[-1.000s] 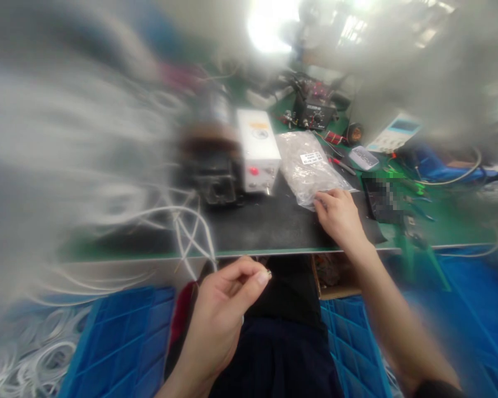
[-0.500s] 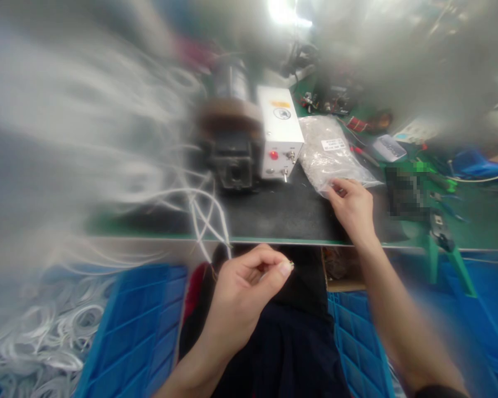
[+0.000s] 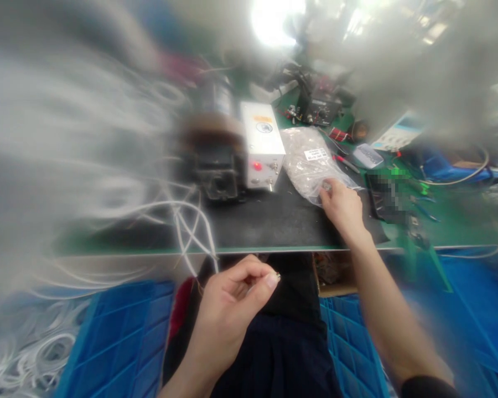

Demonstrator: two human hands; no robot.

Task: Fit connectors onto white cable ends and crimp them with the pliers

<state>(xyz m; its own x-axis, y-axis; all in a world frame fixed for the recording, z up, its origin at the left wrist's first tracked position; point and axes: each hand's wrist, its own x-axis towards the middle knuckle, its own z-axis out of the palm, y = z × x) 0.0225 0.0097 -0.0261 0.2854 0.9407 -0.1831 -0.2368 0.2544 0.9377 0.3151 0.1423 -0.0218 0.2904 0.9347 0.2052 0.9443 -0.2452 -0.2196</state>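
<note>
My left hand (image 3: 232, 301) is closed in a pinch in front of the bench edge. A tiny metallic tip, too small to name, shows at its thumb and forefinger. A looped white cable (image 3: 209, 226) runs down from the bench behind this hand and seems to be held in it. At the near edge of a clear plastic bag (image 3: 302, 160) with a white label, my right hand (image 3: 344, 207) has its thumb and fingers pinched together on the film. The bag looks full of small pale pieces. What lies between the right fingertips is partly hidden.
Left of the bag stand a white switch box (image 3: 263, 130) with a lit red lamp and a dark machine (image 3: 216, 171). Green-handled pliers (image 3: 425, 249) lie at the right bench edge. Blue crates (image 3: 120, 326) flank my lap, the left one beside coiled white cables (image 3: 37, 354).
The whole view has shifted a little, so bench and bag sit further left and lower. My right fingers have curled slightly at the bag's edge. My left hand keeps its pinch.
</note>
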